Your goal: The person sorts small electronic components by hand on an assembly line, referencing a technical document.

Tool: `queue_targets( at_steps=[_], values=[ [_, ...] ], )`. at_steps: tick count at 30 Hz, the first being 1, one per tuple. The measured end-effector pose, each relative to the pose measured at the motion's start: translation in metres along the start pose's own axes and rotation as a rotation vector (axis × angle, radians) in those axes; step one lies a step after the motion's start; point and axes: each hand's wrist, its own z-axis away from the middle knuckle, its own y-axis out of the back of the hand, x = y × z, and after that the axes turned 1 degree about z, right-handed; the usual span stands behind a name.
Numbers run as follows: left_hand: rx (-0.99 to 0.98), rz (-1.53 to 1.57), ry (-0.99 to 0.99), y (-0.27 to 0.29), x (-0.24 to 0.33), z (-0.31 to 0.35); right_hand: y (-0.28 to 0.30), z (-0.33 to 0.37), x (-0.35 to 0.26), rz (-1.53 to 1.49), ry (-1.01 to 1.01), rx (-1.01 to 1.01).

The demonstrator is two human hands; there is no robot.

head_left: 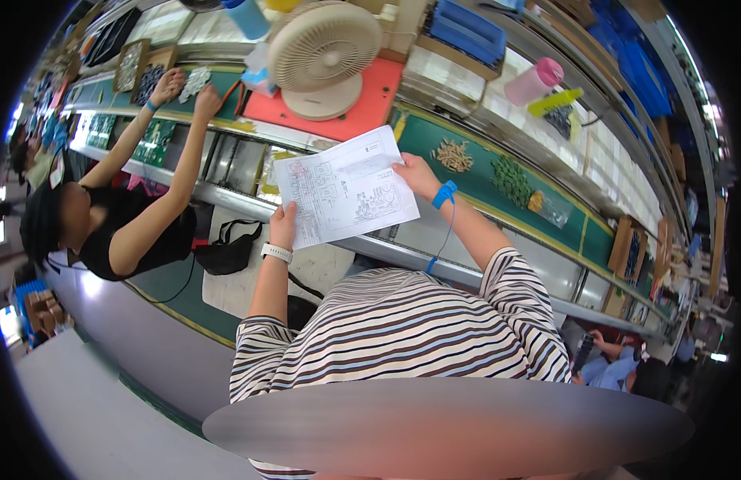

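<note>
Left fingers pinched on the lower-left edge of a printed sheet, right fingers on its right edge. Sheet's up in front of me, printed face toward me. Progress, my read: at the paper stage, no part picked up. Beyond it, green worktop carries a loose tan pile, a green pile and a clear bag, all out of my grip. Further back: beige fan on a red board, pink cup. Co-worker along the line to my left, arms over the parts; blue bins high at far right.
</note>
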Motion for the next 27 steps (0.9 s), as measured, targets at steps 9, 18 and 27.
queue_targets(
  at_steps=[9,18,27],
  values=[
    [0.218,0.200,-0.074,0.075,-0.018,-0.005,-0.076,-0.057,-0.042,-0.143,-0.007,-0.119],
    [0.275,0.283,-0.080,0.103,-0.017,-0.019,-0.119,-0.090,-0.056,-0.237,-0.059,-0.163],
    [0.329,0.354,-0.148,0.106,-0.009,-0.018,-0.130,-0.107,-0.059,-0.132,-0.013,-0.152]
  ],
)
